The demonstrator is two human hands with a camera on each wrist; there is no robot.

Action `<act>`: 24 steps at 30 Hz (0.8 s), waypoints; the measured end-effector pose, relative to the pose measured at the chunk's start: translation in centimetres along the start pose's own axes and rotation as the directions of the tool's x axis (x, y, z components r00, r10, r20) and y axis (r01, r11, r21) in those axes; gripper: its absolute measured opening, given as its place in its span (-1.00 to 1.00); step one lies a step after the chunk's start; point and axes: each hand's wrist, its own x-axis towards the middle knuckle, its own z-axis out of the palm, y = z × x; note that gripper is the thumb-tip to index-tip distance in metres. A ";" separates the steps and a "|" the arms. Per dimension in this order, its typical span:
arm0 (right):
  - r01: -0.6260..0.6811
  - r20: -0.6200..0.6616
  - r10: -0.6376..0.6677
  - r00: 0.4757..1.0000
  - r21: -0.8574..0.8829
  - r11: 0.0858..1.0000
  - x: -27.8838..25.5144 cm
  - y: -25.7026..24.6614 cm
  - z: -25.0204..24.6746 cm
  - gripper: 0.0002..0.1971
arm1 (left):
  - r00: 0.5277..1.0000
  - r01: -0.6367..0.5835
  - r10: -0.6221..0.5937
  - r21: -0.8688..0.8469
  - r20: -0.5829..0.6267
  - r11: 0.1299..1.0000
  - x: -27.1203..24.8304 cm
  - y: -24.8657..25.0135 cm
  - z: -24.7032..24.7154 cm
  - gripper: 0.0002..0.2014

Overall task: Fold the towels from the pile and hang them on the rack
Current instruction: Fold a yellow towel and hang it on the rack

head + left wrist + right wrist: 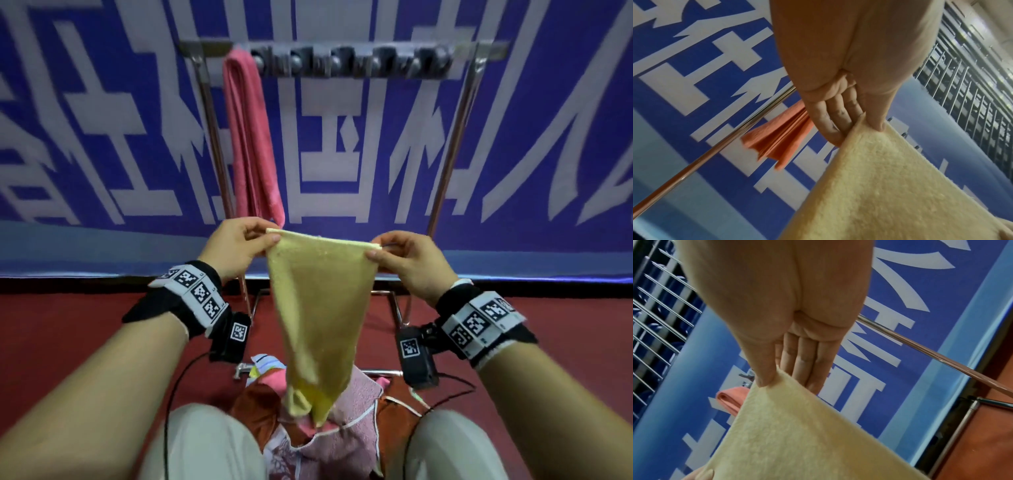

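The yellow towel [315, 308] hangs in the air in front of the person, held by its top edge, which runs nearly level from one hand to the other. Below that edge the cloth narrows to a bunched lower end. That end hangs over the pile [346, 442] of towels; whether it touches the pile cannot be told.

The left hand [233, 246] pinches the top left corner between the thumb [875, 120] and the fingers [830, 120] lying straight behind the cloth. The right hand [411, 260] pinches the top right corner in the same way, thumb in front and fingers behind.

The pile, with pink, rust-brown and patterned cloths, lies between the person's knees [205, 442] on the red floor [85, 325], close to the rack's low front bar.

The metal rack [452, 137] stands just beyond the yellow towel. A folded pink towel [250, 137] hangs over its top bar near the left end, and its lower end comes down just behind the left hand. Behind the rack is a blue banner [102, 120] with large white characters. Both wrists wear black bands [195, 291] with black-and-white square markers.
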 end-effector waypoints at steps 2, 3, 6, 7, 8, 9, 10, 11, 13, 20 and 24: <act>0.021 -0.043 -0.020 0.999 0.022 1.000 0.1 -3.0 -0.7 -0.79 | 0.999 -0.027 0.028 -0.031 0.029 0.999 -0.3 2.9 -0.9 -0.80; 0.031 -0.054 -0.030 0.998 0.013 0.999 0.1 -4.4 -0.9 -0.78 | 0.998 -0.043 0.044 -0.031 0.033 0.999 -0.5 4.3 -1.4 -0.82; 0.058 -0.051 -0.061 0.997 -0.057 0.997 -0.2 -8.3 -1.7 -0.83 | 0.997 -0.077 0.077 0.006 0.004 0.997 -1.2 7.9 -3.2 -0.90; 0.074 -0.053 -0.077 0.996 -0.069 0.995 -0.4 -9.6 -1.9 -0.85 | 0.996 -0.090 0.091 0.004 -0.014 0.996 -1.4 9.2 -3.7 -0.90; 0.093 -0.061 -0.098 0.993 -0.079 0.993 -0.6 -11.0 -2.1 -0.85 | 0.993 -0.111 0.111 -0.008 -0.032 0.994 -1.6 10.5 -4.3 -0.90; 0.116 -0.071 -0.122 0.990 -0.079 0.990 -0.9 -12.5 -2.3 -0.85 | 0.990 -0.135 0.135 -0.018 -0.047 0.991 -2.1 12.0 -4.7 -0.89; 0.139 -0.079 -0.145 0.986 -0.073 0.988 -1.3 -14.0 -2.4 -0.84 | 0.985 -0.162 0.160 -0.025 -0.064 0.987 -2.5 13.5 -5.1 -0.89; 0.162 -0.083 -0.167 0.982 -0.062 0.985 -1.7 -15.5 -2.6 -0.84 | 0.980 -0.186 0.182 -0.030 -0.084 0.982 -2.9 14.8 -5.6 -0.89; 0.203 -0.080 -0.207 0.975 -0.050 0.978 -2.8 -18.4 -2.8 -0.82 | 0.970 -0.218 0.214 -0.027 -0.118 0.976 -3.6 17.1 -6.8 -0.88; 0.300 -0.048 -0.297 0.954 0.065 0.952 -6.0 -25.0 -3.2 -0.77 | 0.962 -0.267 0.245 -0.227 -0.122 0.937 -6.6 22.7 -9.6 -0.87; 0.269 -0.028 -0.268 0.963 0.086 0.959 -6.3 -24.7 -3.0 -0.77 | 0.985 -0.151 0.169 -0.281 0.042 0.948 -7.5 23.0 -10.6 -0.83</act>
